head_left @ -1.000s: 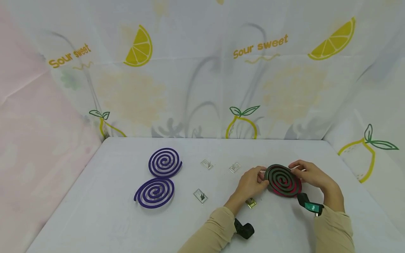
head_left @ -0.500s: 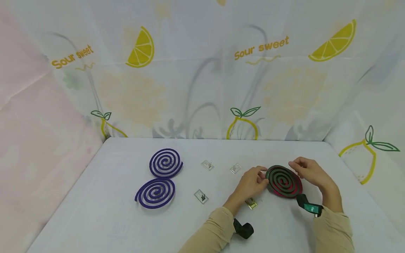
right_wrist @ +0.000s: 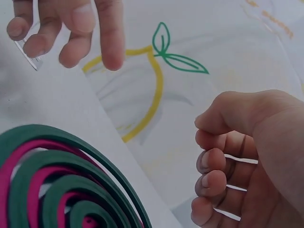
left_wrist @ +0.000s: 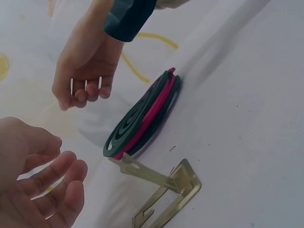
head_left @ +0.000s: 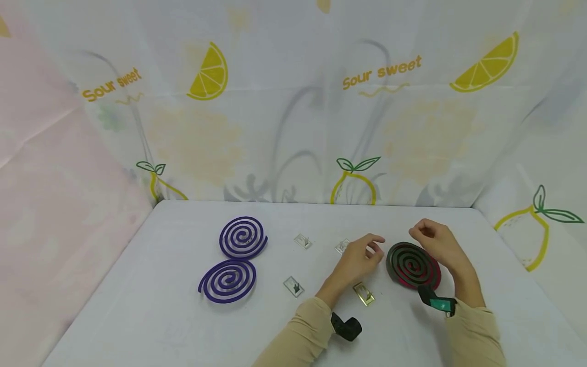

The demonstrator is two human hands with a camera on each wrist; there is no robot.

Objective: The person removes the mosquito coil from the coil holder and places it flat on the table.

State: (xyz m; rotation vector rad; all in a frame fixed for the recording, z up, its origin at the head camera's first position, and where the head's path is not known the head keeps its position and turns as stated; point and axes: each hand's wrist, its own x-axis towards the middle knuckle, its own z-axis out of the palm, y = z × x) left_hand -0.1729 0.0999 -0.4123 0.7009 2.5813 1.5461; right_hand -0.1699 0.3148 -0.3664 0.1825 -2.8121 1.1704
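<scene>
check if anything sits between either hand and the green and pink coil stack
Nothing visible does. The left hand and right hand flank the stacked green and pink spiral coils over bare white table; the brass metal stand lies nearer the person.

Both arms wear long beige sleeves that end at the wrist. Behind the left hand [head_left: 355, 260], a black camera unit is strapped under the wrist. Behind the right hand [head_left: 435, 243], the black unit has a teal-green marking.
</scene>
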